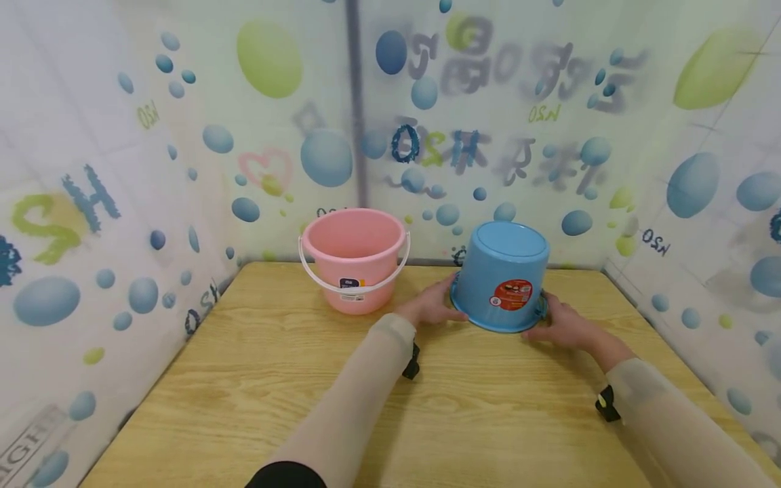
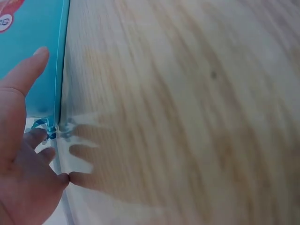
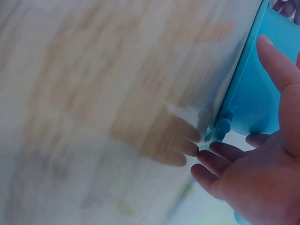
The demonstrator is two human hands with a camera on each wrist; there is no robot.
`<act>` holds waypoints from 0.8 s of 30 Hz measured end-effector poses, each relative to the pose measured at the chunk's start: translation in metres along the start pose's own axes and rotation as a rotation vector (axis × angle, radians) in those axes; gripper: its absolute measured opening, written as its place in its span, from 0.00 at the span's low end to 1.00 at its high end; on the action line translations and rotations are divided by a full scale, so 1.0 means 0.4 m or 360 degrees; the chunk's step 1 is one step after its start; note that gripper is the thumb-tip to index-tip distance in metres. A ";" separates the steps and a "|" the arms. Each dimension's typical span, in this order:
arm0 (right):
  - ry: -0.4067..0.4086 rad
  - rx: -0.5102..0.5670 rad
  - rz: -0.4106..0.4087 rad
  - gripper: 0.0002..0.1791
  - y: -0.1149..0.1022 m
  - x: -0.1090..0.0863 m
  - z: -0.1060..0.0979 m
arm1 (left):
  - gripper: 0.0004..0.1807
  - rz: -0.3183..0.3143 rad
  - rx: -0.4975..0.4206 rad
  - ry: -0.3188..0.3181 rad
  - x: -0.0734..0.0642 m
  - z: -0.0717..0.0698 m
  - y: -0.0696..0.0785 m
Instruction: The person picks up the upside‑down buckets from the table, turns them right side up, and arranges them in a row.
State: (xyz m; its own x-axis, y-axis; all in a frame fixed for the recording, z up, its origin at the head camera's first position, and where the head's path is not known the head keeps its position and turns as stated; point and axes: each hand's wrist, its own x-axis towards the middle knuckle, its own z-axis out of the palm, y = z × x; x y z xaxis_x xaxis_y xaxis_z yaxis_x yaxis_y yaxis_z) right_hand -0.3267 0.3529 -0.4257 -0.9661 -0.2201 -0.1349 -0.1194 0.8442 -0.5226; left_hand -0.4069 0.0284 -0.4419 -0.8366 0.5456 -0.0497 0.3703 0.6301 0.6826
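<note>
A blue bucket [image 1: 484, 271] stands upside down on the wooden table [image 1: 293, 400], its rim on the tabletop and a red label facing the near side. My left hand [image 1: 432, 304] is at the bucket's left side, its thumb straight in front of the wall and its fingers spread by the rim. On the opposite side, my right hand [image 1: 566, 327] is held likewise, with fingers apart near the rim lug [image 3: 223, 125] and the thumb along the wall [image 3: 258, 89]. Left of both hands, a pink bucket [image 1: 360, 271] sits upright with its white handle hanging in front.
Printed curtains with blue and green spots surround the table on the left, back [image 1: 390, 169] and right. Both buckets stand toward the table's far edge. A round black object [image 1: 287, 476] shows at the bottom of the head view.
</note>
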 end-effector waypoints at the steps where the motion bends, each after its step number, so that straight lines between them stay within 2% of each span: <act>1: -0.0008 -0.0013 0.0005 0.72 0.002 0.000 0.001 | 0.62 0.0009 -0.0007 -0.0017 0.001 0.000 -0.001; 3: -0.0020 -0.0048 0.0012 0.73 0.009 0.004 0.005 | 0.63 0.0019 -0.0031 -0.0043 0.002 -0.001 -0.002; 6: -0.0026 -0.0102 0.0027 0.75 0.016 0.009 0.011 | 0.64 0.0014 0.0010 -0.0042 0.017 0.005 -0.019; 10: -0.0014 -0.0101 0.0025 0.75 0.020 0.007 0.017 | 0.65 0.0019 -0.0020 -0.0059 0.014 0.005 -0.019; 13: -0.0010 -0.0062 0.0016 0.75 0.020 0.003 0.017 | 0.65 0.0049 -0.0088 -0.0091 -0.006 0.001 -0.006; 18: 0.0032 0.0023 -0.0016 0.73 0.018 -0.002 0.011 | 0.66 0.0101 -0.0070 -0.0046 -0.006 0.005 -0.012; 24: 0.0111 0.0041 -0.0067 0.71 0.008 -0.013 0.004 | 0.69 0.0166 -0.0057 0.0010 -0.014 -0.004 -0.015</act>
State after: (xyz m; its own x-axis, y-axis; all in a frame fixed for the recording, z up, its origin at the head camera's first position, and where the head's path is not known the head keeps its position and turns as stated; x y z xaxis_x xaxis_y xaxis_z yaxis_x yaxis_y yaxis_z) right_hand -0.3216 0.3560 -0.4278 -0.9740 -0.2201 -0.0538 -0.1555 0.8219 -0.5480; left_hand -0.4049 0.0207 -0.4446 -0.7967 0.6037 0.0271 0.4408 0.5498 0.7095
